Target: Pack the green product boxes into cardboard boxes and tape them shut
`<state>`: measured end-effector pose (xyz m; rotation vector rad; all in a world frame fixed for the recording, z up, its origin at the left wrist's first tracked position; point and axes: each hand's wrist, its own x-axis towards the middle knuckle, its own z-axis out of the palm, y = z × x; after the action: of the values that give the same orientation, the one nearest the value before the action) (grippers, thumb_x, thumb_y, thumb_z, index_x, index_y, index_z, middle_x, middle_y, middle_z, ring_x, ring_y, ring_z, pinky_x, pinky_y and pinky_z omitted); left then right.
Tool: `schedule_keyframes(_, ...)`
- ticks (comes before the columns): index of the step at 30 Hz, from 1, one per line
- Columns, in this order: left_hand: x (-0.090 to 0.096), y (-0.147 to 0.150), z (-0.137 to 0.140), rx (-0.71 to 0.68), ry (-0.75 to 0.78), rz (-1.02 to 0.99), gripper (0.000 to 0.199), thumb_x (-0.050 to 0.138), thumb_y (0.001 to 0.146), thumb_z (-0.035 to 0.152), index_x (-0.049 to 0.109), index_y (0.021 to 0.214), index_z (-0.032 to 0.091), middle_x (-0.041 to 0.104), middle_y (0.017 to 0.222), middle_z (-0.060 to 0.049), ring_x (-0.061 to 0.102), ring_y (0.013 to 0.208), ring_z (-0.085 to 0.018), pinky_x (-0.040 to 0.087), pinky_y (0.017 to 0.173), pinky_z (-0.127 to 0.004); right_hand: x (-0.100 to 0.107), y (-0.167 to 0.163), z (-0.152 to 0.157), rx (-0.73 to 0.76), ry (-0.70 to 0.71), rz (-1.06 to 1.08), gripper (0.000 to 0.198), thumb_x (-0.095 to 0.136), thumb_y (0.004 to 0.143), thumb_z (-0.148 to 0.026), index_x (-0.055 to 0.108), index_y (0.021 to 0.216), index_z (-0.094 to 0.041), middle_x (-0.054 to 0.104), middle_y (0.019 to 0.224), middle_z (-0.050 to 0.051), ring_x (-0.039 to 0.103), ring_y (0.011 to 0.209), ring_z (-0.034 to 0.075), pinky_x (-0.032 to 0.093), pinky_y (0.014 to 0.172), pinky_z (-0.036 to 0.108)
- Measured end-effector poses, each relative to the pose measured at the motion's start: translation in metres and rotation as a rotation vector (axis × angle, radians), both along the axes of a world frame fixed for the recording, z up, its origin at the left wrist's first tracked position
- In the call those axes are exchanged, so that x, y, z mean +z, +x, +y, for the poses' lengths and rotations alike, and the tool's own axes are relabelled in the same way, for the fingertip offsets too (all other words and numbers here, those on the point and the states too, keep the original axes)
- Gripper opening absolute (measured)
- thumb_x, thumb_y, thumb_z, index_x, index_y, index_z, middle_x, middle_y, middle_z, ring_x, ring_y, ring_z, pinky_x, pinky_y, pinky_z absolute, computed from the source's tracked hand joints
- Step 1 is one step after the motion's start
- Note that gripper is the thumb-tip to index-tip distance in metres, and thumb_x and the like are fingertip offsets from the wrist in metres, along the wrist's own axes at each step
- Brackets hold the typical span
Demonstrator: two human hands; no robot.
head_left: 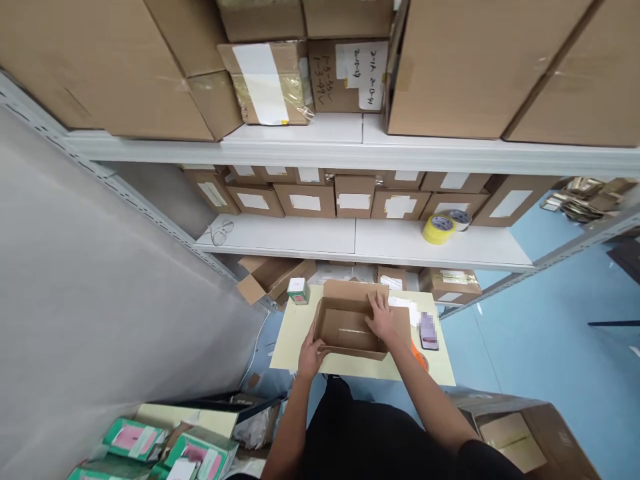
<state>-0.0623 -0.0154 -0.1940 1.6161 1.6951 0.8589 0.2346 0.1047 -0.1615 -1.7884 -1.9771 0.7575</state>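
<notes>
An open brown cardboard box (pixel 356 319) sits on the pale yellow tabletop (pixel 295 353), its flaps folded outward. Its inside shows bare cardboard and a strip of clear tape on the bottom. My left hand (pixel 311 355) grips the near left corner, thumb over the rim and fingers along the outer wall. At the far right corner, my right hand (pixel 382 321) rests on the box with fingers stretched and spread, touching the rim by the far flap. A small green and white carton (pixel 299 291) stands at the table's far left corner.
Right of the box lie a phone (pixel 429 331), white papers (pixel 407 308) and an orange object (pixel 420 358). Tape rolls (pixel 439 229) sit on the middle shelf (pixel 300 233) ahead. A large carton (pixel 550 433) stands lower right; green packages (pixel 133 439) lie lower left.
</notes>
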Motion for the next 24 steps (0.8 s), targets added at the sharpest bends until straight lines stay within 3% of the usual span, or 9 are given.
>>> schedule_keyframes(3, -0.004, 0.001, -0.003, 0.015, -0.03, -0.064, 0.006, 0.074, 0.081, 0.029, 0.073, 0.084, 0.024, 0.036, 0.168, -0.002, 0.038, 0.152, -0.033, 0.038, 0.12, -0.053, 0.0, -0.013, 0.029, 0.031, -0.054, -0.135, 0.075, 0.064, 0.089, -0.026, 0.039, 0.16, -0.03, 0.038, 0.166, 0.013, 0.024, 0.156, 0.04, 0.019, 0.122, 0.063)
schedule_keyframes(6, -0.002, 0.002, -0.004, 0.003, -0.041, -0.079, 0.008, 0.071, 0.085, 0.028, 0.075, 0.089, 0.023, 0.032, 0.17, -0.004, 0.036, 0.153, -0.031, 0.037, 0.122, -0.05, -0.007, -0.022, 0.042, 0.062, -0.092, -0.272, 0.046, 0.055, 0.097, -0.028, 0.061, 0.142, -0.026, 0.062, 0.142, 0.017, 0.048, 0.139, 0.037, 0.023, 0.118, 0.06)
schedule_keyframes(9, 0.002, 0.0, -0.005, -0.038, -0.042, -0.081, 0.011, 0.069, 0.085, 0.025, 0.077, 0.092, 0.022, 0.037, 0.168, -0.005, 0.035, 0.154, -0.032, 0.034, 0.123, -0.052, -0.013, -0.026, 0.043, 0.055, -0.078, -0.348, 0.034, 0.046, 0.102, -0.027, 0.072, 0.122, -0.021, 0.07, 0.125, 0.018, 0.057, 0.127, 0.034, 0.03, 0.113, 0.056)
schedule_keyframes(11, 0.005, -0.001, -0.005, -0.059, -0.034, -0.07, 0.01, 0.069, 0.084, 0.023, 0.078, 0.09, 0.022, 0.041, 0.166, -0.005, 0.035, 0.153, -0.034, 0.034, 0.123, -0.053, -0.013, -0.025, 0.042, 0.054, -0.089, -0.341, 0.033, 0.048, 0.101, -0.027, 0.072, 0.121, -0.021, 0.07, 0.124, 0.018, 0.058, 0.125, 0.035, 0.032, 0.111, 0.057)
schedule_keyframes(14, 0.014, 0.001, -0.011, -0.064, 0.009, -0.032, 0.011, 0.068, 0.086, 0.023, 0.078, 0.088, 0.022, 0.042, 0.165, -0.005, 0.039, 0.151, -0.035, 0.036, 0.122, -0.053, -0.004, -0.021, 0.039, 0.065, -0.074, -0.238, 0.047, 0.057, 0.093, -0.025, 0.063, 0.14, -0.024, 0.065, 0.137, 0.017, 0.055, 0.131, 0.037, 0.03, 0.114, 0.059)
schedule_keyframes(17, 0.027, 0.01, -0.029, -0.023, 0.087, 0.014, 0.01, 0.068, 0.087, 0.023, 0.079, 0.088, 0.023, 0.039, 0.166, -0.005, 0.039, 0.151, -0.034, 0.036, 0.122, -0.055, 0.013, -0.015, 0.029, 0.105, 0.063, -0.069, 0.066, 0.06, 0.089, -0.027, 0.049, 0.154, -0.024, 0.052, 0.154, 0.016, 0.044, 0.145, 0.038, 0.029, 0.12, 0.059)
schedule_keyframes(20, 0.04, 0.026, -0.064, 0.054, 0.148, 0.082, 0.01, 0.068, 0.09, 0.024, 0.078, 0.089, 0.024, 0.034, 0.169, -0.004, 0.034, 0.154, -0.034, 0.034, 0.124, -0.055, 0.03, -0.008, 0.009, 0.188, 0.186, 0.102, 0.069, 0.058, 0.09, -0.032, 0.044, 0.157, -0.024, 0.044, 0.161, 0.013, 0.034, 0.152, 0.036, 0.029, 0.123, 0.058)
schedule_keyframes(24, 0.053, 0.055, -0.133, 0.244, 0.158, 0.201, 0.015, 0.063, 0.094, 0.027, 0.078, 0.092, 0.027, 0.035, 0.169, -0.003, 0.028, 0.157, -0.033, 0.035, 0.123, -0.057, 0.045, -0.007, -0.029, 0.29, 0.256, 0.253, 0.069, 0.055, 0.093, -0.037, 0.04, 0.159, -0.025, 0.04, 0.165, 0.01, 0.03, 0.155, 0.035, 0.028, 0.126, 0.06)
